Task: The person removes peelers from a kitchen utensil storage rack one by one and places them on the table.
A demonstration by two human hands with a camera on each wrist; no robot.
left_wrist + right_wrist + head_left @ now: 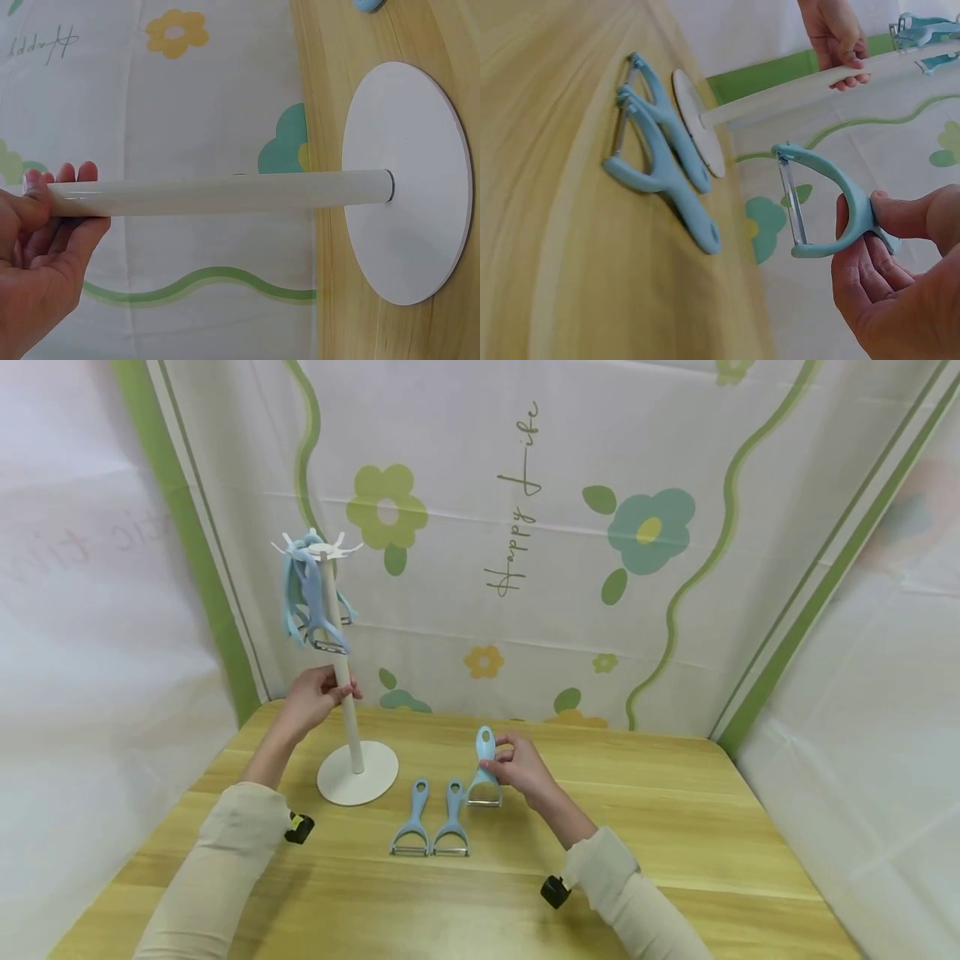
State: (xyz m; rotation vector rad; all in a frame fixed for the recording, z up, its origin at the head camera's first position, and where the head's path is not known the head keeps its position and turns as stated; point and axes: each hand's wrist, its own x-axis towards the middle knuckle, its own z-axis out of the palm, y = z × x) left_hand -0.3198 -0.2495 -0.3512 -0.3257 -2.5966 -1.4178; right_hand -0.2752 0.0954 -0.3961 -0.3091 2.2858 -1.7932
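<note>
A light blue peeler (485,766) is held upright just above the wooden table (675,827), its blade end down, near the table's middle. It is pinched by the right hand (521,768), whose thumb and curled fingers (900,214) are closed on the handle where the fork begins; the blade is left free, as the right wrist view shows. Two more blue peelers (431,822) are laid side by side on the table just to the left, blades toward the person. Beyond them a white stand (345,693) is set on its round base (357,774). Its pole is grasped midway by the left hand (315,697), fingers wrapped round it. Several blue peelers (311,602) are hung from the hooks at the top.
</note>
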